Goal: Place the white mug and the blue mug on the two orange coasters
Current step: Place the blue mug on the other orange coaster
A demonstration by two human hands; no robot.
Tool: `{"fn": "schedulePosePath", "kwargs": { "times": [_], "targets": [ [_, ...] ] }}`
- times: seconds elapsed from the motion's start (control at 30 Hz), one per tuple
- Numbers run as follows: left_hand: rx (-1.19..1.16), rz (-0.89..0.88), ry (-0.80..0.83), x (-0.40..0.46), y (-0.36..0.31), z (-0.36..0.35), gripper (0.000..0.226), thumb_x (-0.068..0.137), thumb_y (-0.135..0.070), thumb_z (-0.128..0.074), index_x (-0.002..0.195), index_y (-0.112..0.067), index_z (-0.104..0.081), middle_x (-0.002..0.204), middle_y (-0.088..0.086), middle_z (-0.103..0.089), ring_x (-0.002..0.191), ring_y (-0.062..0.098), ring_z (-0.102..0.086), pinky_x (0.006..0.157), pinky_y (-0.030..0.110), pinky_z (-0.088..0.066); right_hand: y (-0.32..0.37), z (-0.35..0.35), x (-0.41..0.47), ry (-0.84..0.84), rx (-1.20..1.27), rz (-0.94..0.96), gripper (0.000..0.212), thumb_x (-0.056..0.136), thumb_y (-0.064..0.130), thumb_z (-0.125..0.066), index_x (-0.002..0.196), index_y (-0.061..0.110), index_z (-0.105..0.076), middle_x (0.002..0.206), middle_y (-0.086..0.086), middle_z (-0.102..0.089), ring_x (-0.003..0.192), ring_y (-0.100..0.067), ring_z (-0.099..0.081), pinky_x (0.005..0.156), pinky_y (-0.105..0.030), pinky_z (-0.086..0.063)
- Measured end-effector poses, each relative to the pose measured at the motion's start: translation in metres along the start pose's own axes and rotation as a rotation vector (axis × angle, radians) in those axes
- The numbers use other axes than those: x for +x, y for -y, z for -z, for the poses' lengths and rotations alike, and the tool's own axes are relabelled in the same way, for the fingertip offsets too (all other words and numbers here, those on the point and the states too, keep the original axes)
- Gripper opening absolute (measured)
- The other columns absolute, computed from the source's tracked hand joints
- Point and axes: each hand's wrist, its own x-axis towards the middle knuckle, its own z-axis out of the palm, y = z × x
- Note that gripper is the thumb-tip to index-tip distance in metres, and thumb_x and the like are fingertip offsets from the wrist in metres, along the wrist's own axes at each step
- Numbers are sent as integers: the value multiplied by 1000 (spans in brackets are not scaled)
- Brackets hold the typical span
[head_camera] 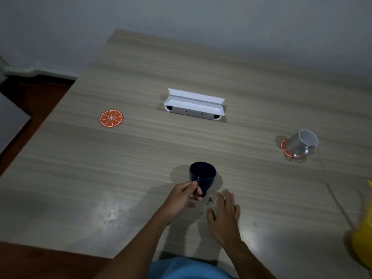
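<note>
Holding the blue mug [202,177] by its near side, left hand [182,197] pinching it, thumb on top, fingers curled under. White mug [301,142] already sits on the coaster [284,147] far right of my fingers, so half done by my read. Left to do: blue mug onto the free orange coaster [111,118], well off to the far left. Right hand [224,213] hovers just beside the mug, fingers loosely spread, blurred, gripping nothing.

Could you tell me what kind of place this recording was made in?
Probably an office or meeting room: a wood-grain desk with an open built-in socket box, set against a plain white wall.
</note>
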Motion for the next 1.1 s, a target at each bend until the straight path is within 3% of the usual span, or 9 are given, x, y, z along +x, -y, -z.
{"fn": "schedulePosePath", "kwargs": {
  "times": [0.17, 0.27, 0.37, 0.53, 0.6, 0.73, 0.9, 1.0, 1.1],
  "targets": [
    [-14, -57, -141, -5, -3, 40, 44, 104, -40, -41, 74, -15, -62, 90, 16, -69, 101, 26, -68, 82, 38, -55, 48, -12, 13, 98, -83, 157, 69, 100, 47, -38, 159, 18, -14, 171, -8, 4, 157, -24, 13, 126, -50, 4],
    [-64, -98, -274, -6, -9, 72, 50, 103, -41, -41, 73, -7, -63, 102, 25, -70, 102, 30, -67, 86, 44, -54, 83, -18, 26, 151, -112, 210, 72, 100, 50, -35, 160, 19, -9, 171, -7, 8, 156, -23, 16, 126, -51, 6],
    [-109, -138, -395, -7, -15, 107, 50, 103, -39, -40, 69, -8, -59, 101, 26, -71, 104, 28, -68, 92, 54, -52, 122, -26, 39, 170, -128, 268, 74, 100, 54, -33, 160, 19, -6, 171, -8, 9, 156, -24, 17, 127, -52, 4],
    [-194, -179, -516, -5, -31, 170, 47, 106, -31, -35, 70, -9, -56, 68, -4, -70, 104, 26, -69, 94, 53, -50, 185, -44, 60, 182, -133, 358, 77, 99, 56, -34, 160, 16, -7, 171, -10, 8, 156, -26, 16, 127, -53, 4],
    [-216, -196, -556, 1, -34, 195, 47, 106, -29, -35, 67, -14, -56, 63, -8, -67, 103, 26, -69, 96, 54, -48, 209, -55, 71, 175, -133, 390, 78, 98, 57, -33, 159, 15, -8, 171, -10, 7, 157, -26, 15, 126, -55, 4],
    [-288, -236, -599, 12, -40, 229, 42, 106, -27, -35, 73, -18, -59, 82, 7, -63, 95, 18, -70, 100, 55, -45, 231, -79, 82, 108, -158, 380, 81, 96, 63, -28, 159, 15, -13, 171, -12, 1, 157, -28, 10, 125, -60, 2],
    [-360, -269, -621, 34, -43, 259, 43, 106, -25, -34, 73, -15, -60, 83, 12, -63, 90, 15, -70, 97, 49, -45, 232, -90, 83, 10, -228, 346, 82, 94, 66, -29, 157, 15, -23, 170, -12, -14, 157, -29, -6, 125, -61, -9],
    [-345, -283, -601, 51, -38, 271, 50, 104, -32, -38, 60, -22, -62, 77, 1, -73, 97, 22, -69, 98, 48, -45, 235, -89, 85, 12, -227, 327, 80, 92, 64, -34, 156, 15, -27, 169, -11, -19, 157, -28, -9, 125, -59, -9],
    [-359, -302, -599, 67, -35, 274, 45, 91, -44, -48, 52, -23, -59, 72, 2, -70, 102, 32, -64, 97, 45, -45, 237, -89, 86, 20, -222, 314, 81, 91, 64, -36, 155, 15, -29, 169, -11, -21, 157, -28, -9, 125, -59, -8]
  ]
}}
